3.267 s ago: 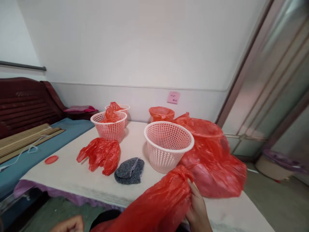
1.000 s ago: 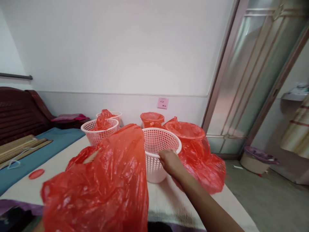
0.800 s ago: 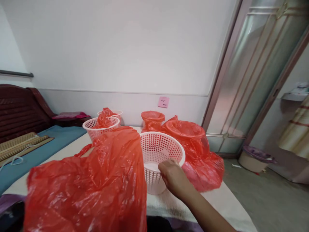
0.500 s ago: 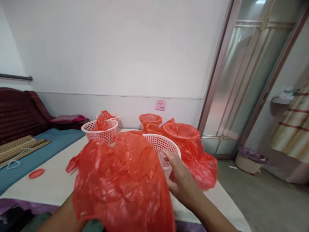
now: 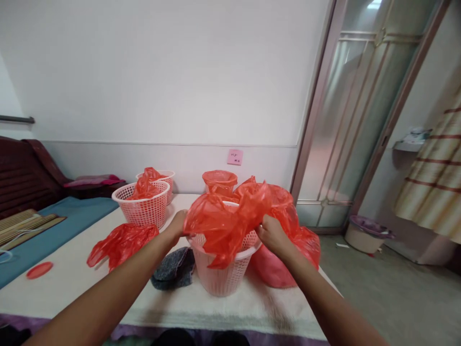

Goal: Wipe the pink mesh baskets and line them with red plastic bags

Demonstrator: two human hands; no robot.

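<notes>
A red plastic bag (image 5: pixel 225 221) hangs over the mouth of a white perforated basket (image 5: pixel 223 276), part of it drooping inside and over the front rim. My left hand (image 5: pixel 179 223) is closed on the bag's left edge beside the rim. On the other side, my right hand (image 5: pixel 271 233) pinches the bag's right edge, near the basket's right rim. A dark grey folded cloth (image 5: pixel 175 268) lies just left of the basket. Another crumpled red bag (image 5: pixel 124 244) rests farther left.
Behind on the left stand two pinkish perforated baskets (image 5: pixel 146 209) with red bags in them. Red-lined bins (image 5: pixel 219 180) are at the back and right. A red ring (image 5: pixel 39 270) lies left on the white bedding (image 5: pixel 108 298). A lined bin (image 5: pixel 363 238) stands on the floor.
The red bag has moved from close in front of me onto the white basket. Both hands now grip its edges at opposite sides. The grey cloth has come into view.
</notes>
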